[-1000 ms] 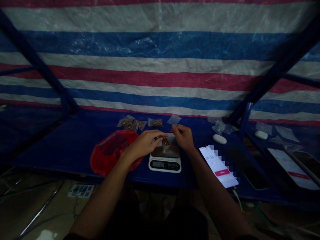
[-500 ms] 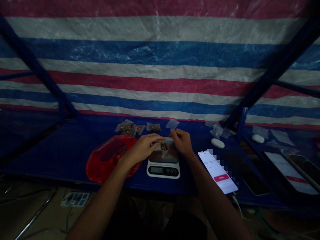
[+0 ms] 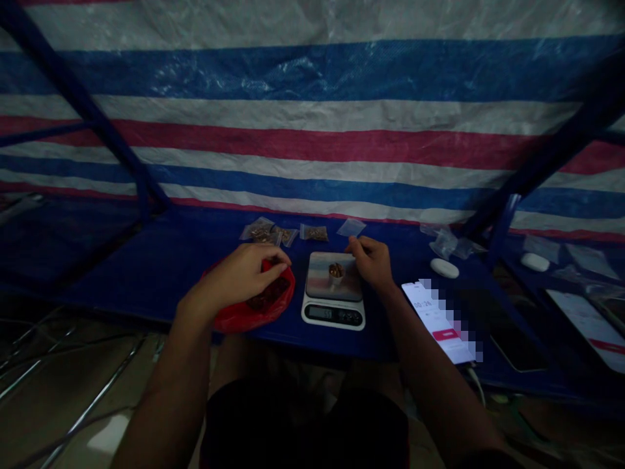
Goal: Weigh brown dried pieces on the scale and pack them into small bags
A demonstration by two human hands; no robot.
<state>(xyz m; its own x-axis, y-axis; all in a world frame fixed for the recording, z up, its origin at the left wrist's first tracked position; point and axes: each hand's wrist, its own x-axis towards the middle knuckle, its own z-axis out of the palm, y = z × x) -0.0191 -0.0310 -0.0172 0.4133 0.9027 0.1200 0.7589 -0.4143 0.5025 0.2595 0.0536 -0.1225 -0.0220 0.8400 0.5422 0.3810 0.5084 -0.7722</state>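
A small white digital scale [image 3: 333, 314] sits on the blue table [image 3: 161, 260], with a tiny cup of brown bits [image 3: 336, 271] on its steel plate. My left hand [image 3: 244, 273] hovers over the open red plastic bag [image 3: 254, 309] left of the scale, fingers curled down into it; what they pinch is hidden. My right hand [image 3: 374, 260] rests just right of the cup at the scale's far corner, fingers pinched together. Several small clear packets of brown bits [image 3: 286, 233] lie behind the scale, and an empty clear packet [image 3: 350, 227] lies beside them.
A lit phone [image 3: 442, 319] lies right of the scale, with a white oval case [image 3: 444, 268] and crumpled clear bags [image 3: 449, 244] behind it. More phones [image 3: 586, 319] lie at the far right. Blue frame bars [image 3: 537, 163] slant up on both sides. A striped tarp [image 3: 312, 130] closes the back.
My left hand left the cup on the scale and moved left over the red bag. My right hand stayed by the cup. The view shifted a little to the left.
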